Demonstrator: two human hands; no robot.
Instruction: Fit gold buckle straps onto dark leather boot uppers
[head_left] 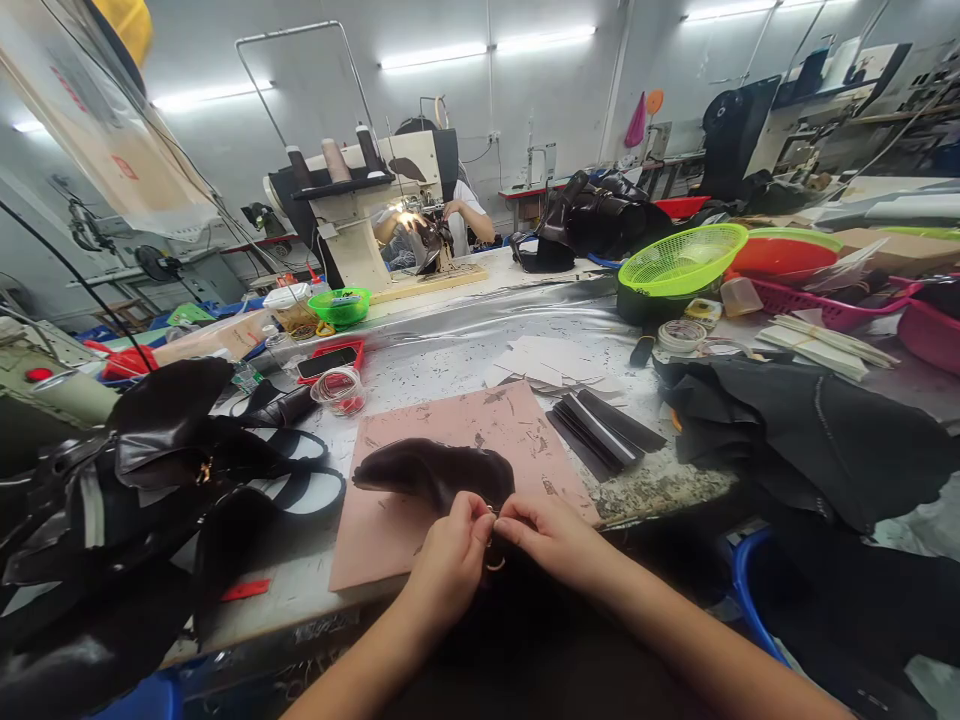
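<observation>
A dark, glossy leather piece [431,468], shaped like a boot upper, lies across a pink board [390,540]. Its near end hangs over the board's front edge toward my body. My left hand [459,545] pinches it at this near end, thumb against fingers. Fingertip to fingertip with it, my right hand [544,530] is closed in a pinch at the same spot. Small gold-coloured metal fittings show there, including a curved ring [495,565] just below the fingertips. Exactly what lies between the fingertips is too small to make out.
Black leather pieces [165,450] pile up at the left, dark sheets [810,430] at the right. Black strips [604,430] and white pieces [559,362] lie behind the board. Further back are a green basket [682,258], a phone [328,362], and a person [469,205] at a sewing machine [352,225].
</observation>
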